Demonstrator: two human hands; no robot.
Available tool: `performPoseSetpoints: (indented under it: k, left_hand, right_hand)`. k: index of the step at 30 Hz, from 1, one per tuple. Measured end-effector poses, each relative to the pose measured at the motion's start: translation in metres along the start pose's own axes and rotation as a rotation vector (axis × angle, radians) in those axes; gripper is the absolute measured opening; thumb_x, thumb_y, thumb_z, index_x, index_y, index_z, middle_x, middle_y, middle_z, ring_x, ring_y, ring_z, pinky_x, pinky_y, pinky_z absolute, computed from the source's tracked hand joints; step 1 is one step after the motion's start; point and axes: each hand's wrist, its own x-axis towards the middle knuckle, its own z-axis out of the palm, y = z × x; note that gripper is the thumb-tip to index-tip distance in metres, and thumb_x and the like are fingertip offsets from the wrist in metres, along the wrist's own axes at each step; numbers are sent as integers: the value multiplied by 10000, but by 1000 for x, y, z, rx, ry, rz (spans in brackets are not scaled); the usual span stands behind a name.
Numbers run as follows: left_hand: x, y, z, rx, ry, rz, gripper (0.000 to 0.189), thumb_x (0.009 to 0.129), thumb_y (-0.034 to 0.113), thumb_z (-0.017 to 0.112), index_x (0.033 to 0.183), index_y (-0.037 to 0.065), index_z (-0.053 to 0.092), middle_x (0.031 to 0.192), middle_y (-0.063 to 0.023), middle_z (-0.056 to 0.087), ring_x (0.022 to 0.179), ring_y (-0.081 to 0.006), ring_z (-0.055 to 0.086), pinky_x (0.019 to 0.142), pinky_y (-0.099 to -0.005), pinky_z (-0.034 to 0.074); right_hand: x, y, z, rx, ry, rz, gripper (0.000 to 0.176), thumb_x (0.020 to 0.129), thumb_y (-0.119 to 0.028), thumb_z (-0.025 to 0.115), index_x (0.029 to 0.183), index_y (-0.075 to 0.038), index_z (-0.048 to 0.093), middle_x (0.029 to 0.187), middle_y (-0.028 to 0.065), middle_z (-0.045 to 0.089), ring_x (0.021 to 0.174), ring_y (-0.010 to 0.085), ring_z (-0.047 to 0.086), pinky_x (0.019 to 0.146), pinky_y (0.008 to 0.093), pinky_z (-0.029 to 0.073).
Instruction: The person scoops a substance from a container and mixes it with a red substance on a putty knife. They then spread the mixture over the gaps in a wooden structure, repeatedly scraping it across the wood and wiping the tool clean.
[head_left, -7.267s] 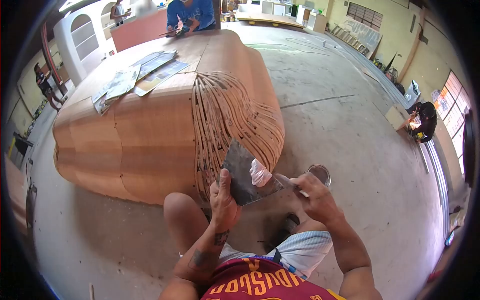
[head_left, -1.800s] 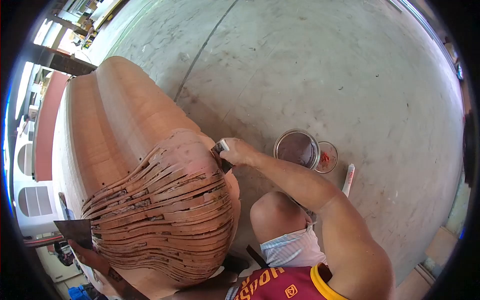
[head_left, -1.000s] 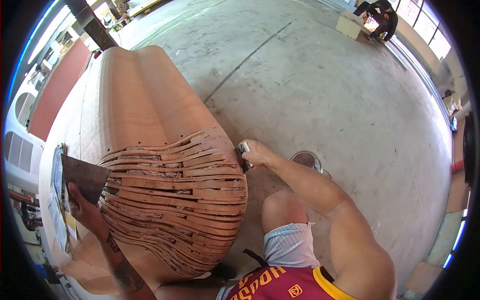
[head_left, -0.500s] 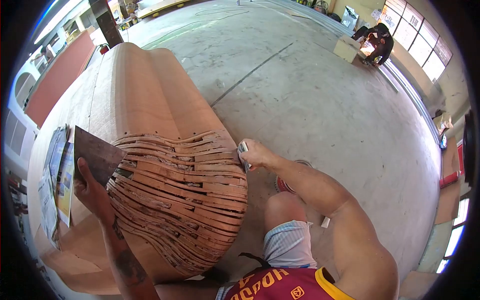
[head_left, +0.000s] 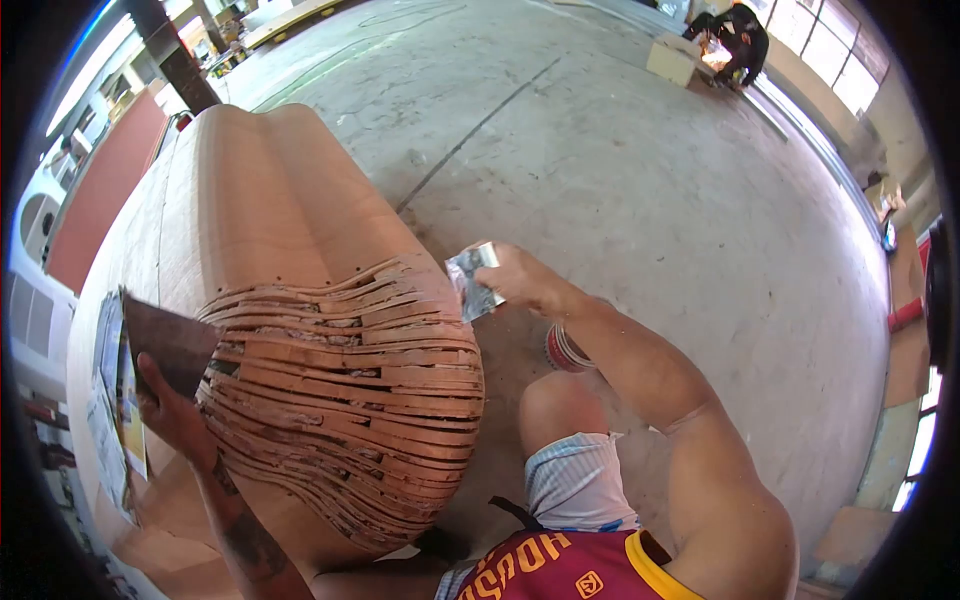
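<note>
My left hand point(head_left: 175, 415) grips a dark, flat rectangular plate point(head_left: 172, 340) by its lower edge, thumb across its face. My right hand point(head_left: 520, 280) is closed around a smeared metal scraper blade point(head_left: 470, 284), held at the right edge of a large curved wooden form point(head_left: 280, 200). The near end of that form is made of bent wooden strips point(head_left: 400, 385) with dark gaps and rough filler between them. Beside the plate, printed paper sheets point(head_left: 112, 410) lie on the form's left side.
A round can point(head_left: 565, 348) stands on the concrete floor by my right knee, partly behind my forearm. Far off at the upper right, a crouching person point(head_left: 738, 45) works by bright sparks, with a pale box point(head_left: 673, 60) alongside. A dark post point(head_left: 178, 62) rises behind the form.
The scraper has turned so its flat face shows, and my right hand has shifted slightly left and up. My left hand and the plate sit lower and further left, as the whole view shifted.
</note>
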Motion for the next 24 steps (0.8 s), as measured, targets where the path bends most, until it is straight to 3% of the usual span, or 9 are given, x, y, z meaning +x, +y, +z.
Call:
performPoseSetpoints:
  k: [5,8,11,15,20,23,24]
  left_hand:
    - [8,-9,-5,146,-10,41,686,1020,537,565,1299,-85,639,1296,-203,665,1130,-276,632,1021,-386,464]
    - [3,-2,-2,169,4,26,735,1018,575,536,1332,-86,614,1316,-217,650,1148,-305,626,1025,-400,464]
    - [-8,14,8,275,52,14,781,1002,612,534,1361,-80,591,1327,-221,637,1162,-315,619,1021,-411,468]
    - [-2,9,6,147,-7,-96,814,974,654,551,1386,-48,584,1346,-190,628,1196,-299,604,1018,-403,471]
    - [3,0,5,162,27,-57,782,980,629,566,1386,-38,588,1310,-181,647,1152,-285,622,985,-400,488]
    - [-4,11,8,131,23,-98,740,997,570,582,1404,-47,566,1343,-175,631,1161,-270,616,990,-372,491]
    - [-6,15,11,119,24,-121,723,1004,544,588,1413,-51,556,1362,-172,622,1168,-263,613,995,-357,492]
  right_hand:
    - [-12,77,-18,148,228,268,315,879,-132,556,1160,-56,677,929,110,714,724,197,693,561,341,592]
    - [4,110,-18,111,116,340,310,879,-144,558,1146,-49,681,941,113,714,768,206,699,574,357,598]
    - [13,118,-13,147,27,314,303,869,-159,575,1129,-39,674,943,133,713,753,227,705,586,363,602]
    - [26,128,-2,18,21,356,307,863,-177,588,1123,-24,647,942,167,711,719,252,706,603,360,604]
    - [20,120,3,-47,40,326,320,868,-172,579,1138,-4,614,927,196,701,724,258,712,616,377,608]
    - [22,125,12,-88,2,360,259,848,-146,567,983,51,666,866,206,717,632,256,705,523,390,538]
    - [23,124,16,-124,-18,337,256,846,-150,570,953,63,663,869,218,718,663,266,714,547,396,544]
